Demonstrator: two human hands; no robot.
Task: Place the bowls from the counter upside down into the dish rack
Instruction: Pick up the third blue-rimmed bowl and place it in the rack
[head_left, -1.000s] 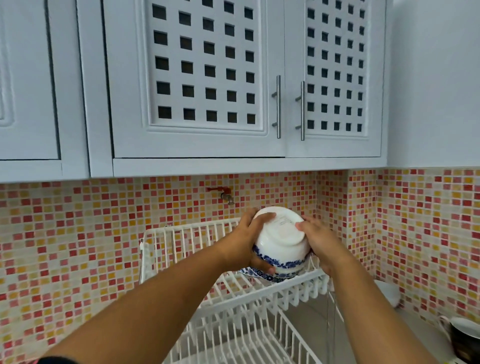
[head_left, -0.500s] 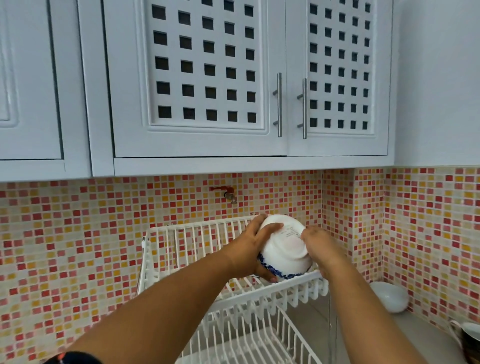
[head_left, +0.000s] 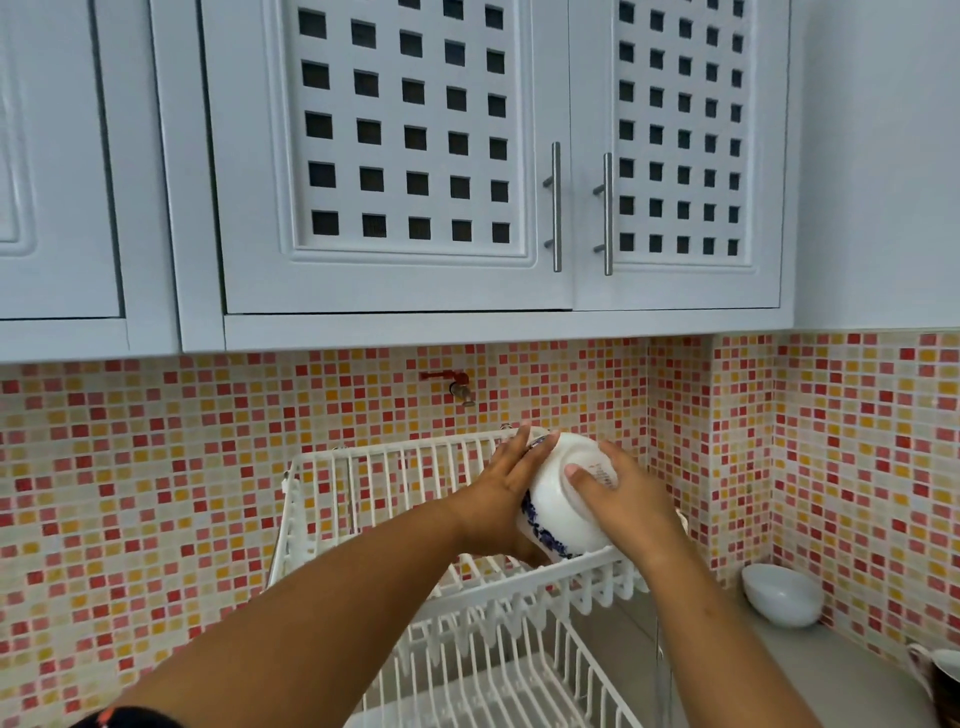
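Note:
A white bowl with a blue pattern near its rim (head_left: 563, 512) is tipped over, base toward me, in the right end of the upper tier of the white wire dish rack (head_left: 363, 467). My left hand (head_left: 501, 499) grips its left side, fingers over the rim. My right hand (head_left: 623, 499) presses on its base and right side. A plain white bowl (head_left: 782, 595) stands upright on the grey counter at the right, by the tiled wall.
The rack's lower tier (head_left: 509, 680) sits below my arms. A dark mug with a white handle (head_left: 940, 680) is at the right edge of the counter. White cabinets (head_left: 395, 156) hang overhead. A small tap (head_left: 462, 389) sticks out of the mosaic wall.
The bowl has tilted further, its base turning toward me and right, and has sunk into the upper tier. My right hand slid onto its base. The view shifted slightly left.

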